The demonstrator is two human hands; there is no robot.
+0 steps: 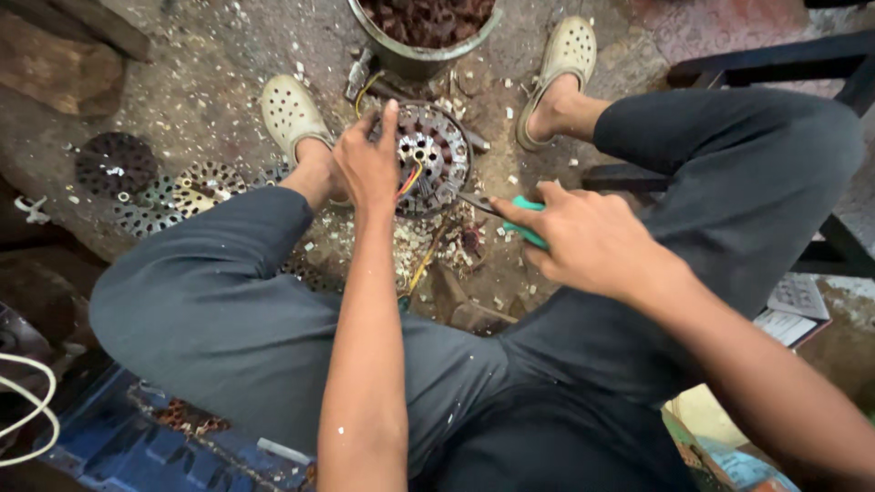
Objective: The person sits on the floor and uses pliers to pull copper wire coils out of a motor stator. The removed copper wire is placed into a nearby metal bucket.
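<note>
Head camera: the left hand (369,164) holds its grip closed on the rim of a round metal motor stator (430,157) on the floor between two pale clogs. Just right of that grip, the right hand (583,239) clasps green-handled pliers (510,215), tips touching the stator's edge.

A flat printed paper or booklet (795,305), white with dark print and a dark edge, lies on the floor to the right of the right hand (583,239), past the knee. Lower right, below that hand's forearm, a corner of a colourful printed package (743,466) shows, blue and orange; its shape cannot be told.
</note>
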